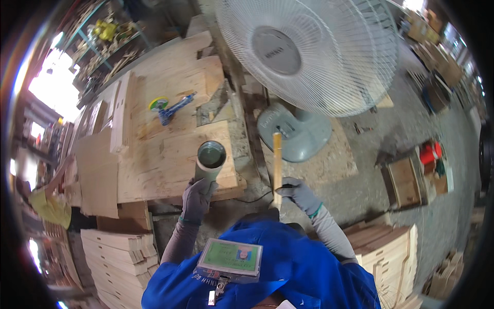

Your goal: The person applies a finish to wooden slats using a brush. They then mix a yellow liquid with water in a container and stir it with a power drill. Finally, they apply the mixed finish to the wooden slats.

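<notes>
My left hand [197, 200], in a grey glove, is wrapped round a grey-green cylindrical cup [207, 172]. The cup's round mouth faces up and its inside looks dark; I cannot make out its contents. Over to the right, my gloved right hand [298, 194] pinches a narrow, light wooden stick [277, 159] that stands roughly upright in the picture. The stick's lower end is pale, and its kind is unclear. Beyond the cup, a blue handheld power tool [175, 109] with a yellow-green disc [158, 104] lies on the wooden worktable [149, 170].
A large fan [309, 51] on a grey base [294, 135] stands ahead to the right. Stacked wooden boards flank me at lower left [118, 257] and lower right [388, 257]. A wooden box [405, 181] and a red container [430, 152] sit on the floor further right.
</notes>
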Motion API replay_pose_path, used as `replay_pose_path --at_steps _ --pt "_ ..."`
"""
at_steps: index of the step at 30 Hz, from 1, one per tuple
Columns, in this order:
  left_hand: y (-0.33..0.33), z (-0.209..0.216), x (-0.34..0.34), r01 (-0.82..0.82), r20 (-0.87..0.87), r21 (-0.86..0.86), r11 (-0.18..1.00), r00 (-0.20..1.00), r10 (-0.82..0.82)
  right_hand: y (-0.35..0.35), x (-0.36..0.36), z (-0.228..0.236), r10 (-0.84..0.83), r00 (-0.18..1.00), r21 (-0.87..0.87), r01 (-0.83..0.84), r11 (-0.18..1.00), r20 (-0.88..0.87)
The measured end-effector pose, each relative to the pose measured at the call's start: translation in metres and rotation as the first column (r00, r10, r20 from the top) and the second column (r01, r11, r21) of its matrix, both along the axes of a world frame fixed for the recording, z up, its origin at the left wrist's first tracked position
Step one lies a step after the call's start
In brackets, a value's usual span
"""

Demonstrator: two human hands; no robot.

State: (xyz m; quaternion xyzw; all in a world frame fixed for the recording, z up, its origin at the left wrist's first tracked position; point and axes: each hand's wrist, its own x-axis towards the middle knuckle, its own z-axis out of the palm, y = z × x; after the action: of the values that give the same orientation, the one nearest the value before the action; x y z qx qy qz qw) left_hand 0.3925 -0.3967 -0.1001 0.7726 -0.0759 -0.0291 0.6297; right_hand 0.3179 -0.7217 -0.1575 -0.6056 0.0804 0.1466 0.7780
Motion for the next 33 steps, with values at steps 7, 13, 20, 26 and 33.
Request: replay_pose_path --at_steps 7,13,20,26,33 --pt "0.052 -0.013 -0.051 -0.450 -0.329 -0.473 0.757 0.888 0.322 0.105 0.154 0.001 0.213 0.965 0.044 -0.209 0.977 -0.152" --pt "0.034 -0.010 -0.114 -0.654 -0.325 -0.467 0.595 0.753 0.573 0.172 0.251 -0.048 0.121 0.980 -0.093 -0.137 0.986 -0.159" --pt "0.025 -0.005 -0.132 -0.750 -0.495 -0.553 0.364 0.647 0.580 0.200 0.310 -0.058 0.145 0.984 -0.534 -0.179 0.827 -0.105" --pt "0.015 -0.003 -0.100 -0.687 -0.462 -0.561 0.462 0.723 0.514 0.169 0.265 -0.034 0.243 0.929 -0.760 0.060 0.648 0.280" --pt "-0.041 -0.016 -0.014 -0.379 -0.386 -0.541 0.751 0.905 0.178 0.012 0.155 -0.027 0.006 0.942 -0.542 0.188 0.819 0.336"
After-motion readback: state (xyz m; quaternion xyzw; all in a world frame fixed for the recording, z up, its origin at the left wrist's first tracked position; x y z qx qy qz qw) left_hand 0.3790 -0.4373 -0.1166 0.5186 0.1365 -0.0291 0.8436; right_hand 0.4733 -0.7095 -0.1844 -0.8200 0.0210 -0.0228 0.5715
